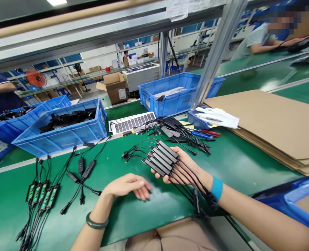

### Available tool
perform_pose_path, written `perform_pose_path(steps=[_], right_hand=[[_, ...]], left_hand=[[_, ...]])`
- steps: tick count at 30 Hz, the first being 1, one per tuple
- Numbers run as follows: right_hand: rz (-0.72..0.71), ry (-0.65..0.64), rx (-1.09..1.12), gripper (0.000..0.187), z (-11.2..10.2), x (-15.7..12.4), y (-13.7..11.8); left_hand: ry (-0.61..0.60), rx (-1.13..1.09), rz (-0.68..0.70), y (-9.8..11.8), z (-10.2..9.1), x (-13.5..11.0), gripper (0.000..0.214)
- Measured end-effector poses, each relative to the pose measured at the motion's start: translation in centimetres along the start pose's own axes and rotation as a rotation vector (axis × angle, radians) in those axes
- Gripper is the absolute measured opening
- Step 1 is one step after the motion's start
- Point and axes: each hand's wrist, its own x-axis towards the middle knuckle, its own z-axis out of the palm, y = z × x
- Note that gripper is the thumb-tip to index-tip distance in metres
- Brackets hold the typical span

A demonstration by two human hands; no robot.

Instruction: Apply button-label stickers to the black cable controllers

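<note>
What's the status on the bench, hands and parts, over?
Left hand open, empty, palm down over green mat. Right hand holding a row of black modules, cables trailing over wrist. Nothing between the hands; more modules piled behind.

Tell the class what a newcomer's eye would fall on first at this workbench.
The right hand at centre holds a row of black modules with trailing cables across its palm. The left hand is open beside it, above the green table. A blue bin of black parts stands far left, stacked cardboard sheets at the right.
</note>
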Motion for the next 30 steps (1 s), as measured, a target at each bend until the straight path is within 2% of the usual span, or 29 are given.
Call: perform_pose_path(steps=[1, 3, 6, 7, 9, 10, 12, 15, 17, 20, 23, 26, 28, 30], right_hand=[[-0.002, -0.002, 0.033, 0.075, 0.0, -0.4, 0.2], [-0.034, 0.022, 0.044, 0.069, -0.1, -1.5, 0.6], [-0.156, 0.111, -0.116, 0.063, 0.1, -4.8, 1.7], [-0.22, 0.142, -0.231, 0.061, 0.2, -6.5, 2.2], [-0.361, 0.228, -0.554, 0.059, 0.6, -10.4, 3.3], [-0.418, 0.3, -0.747, 0.062, 0.8, -12.7, 3.9], [-0.451, 0.521, -1.115, 0.073, 1.0, -17.5, 5.2], [-0.367, 0.908, -1.472, 0.083, 0.2, -24.8, 7.7], [-0.32, 1.067, -1.639, 0.085, -1.5, -29.5, 9.6], [-0.287, 1.253, -1.787, 0.091, -5.6, -35.6, 12.8], [-0.219, 1.459, -1.789, 0.099, -10.5, -39.8, 15.9], [-0.123, 1.571, -1.776, 0.097, -14.5, -42.1, 18.5], [-0.059, 1.597, -1.757, 0.092, -16.3, -42.7, 19.8], [-0.012, 1.636, -1.742, 0.089, -17.4, -42.9, 20.8]], left_hand=[[-0.058, -0.082, -0.007, -0.2, 0.8, 0.9, 0.053], [-0.081, -0.319, 0.043, -0.6, 2.4, 3.0, 0.068], [0.039, -0.639, 0.143, -0.1, 4.1, 5.9, 0.081], [0.076, -0.715, 0.143, 0.4, 4.6, 6.7, 0.08], [0.126, -0.834, 0.092, 1.7, 5.8, 8.3, 0.065], [0.131, -0.878, 0.054, 2.4, 6.5, 9.3, 0.052], [0.129, -0.883, -0.05, 3.9, 8.7, 11.6, 0.032], [0.084, -0.712, -0.183, 5.7, 14.2, 15.3, 0.028], [-0.002, -0.585, -0.208, 6.4, 18.9, 17.5, 0.022], [-0.117, -0.487, -0.229, 6.6, 25.5, 20.6, 0.015], [-0.142, -0.429, -0.222, 6.1, 29.8, 23.0, 0.015], [-0.143, -0.358, -0.187, 5.6, 30.7, 23.4, 0.024], [-0.152, -0.313, -0.179, 5.4, 29.7, 22.5, 0.031], [-0.189, -0.25, -0.168, 5.1, 27.8, 21.1, 0.034]])
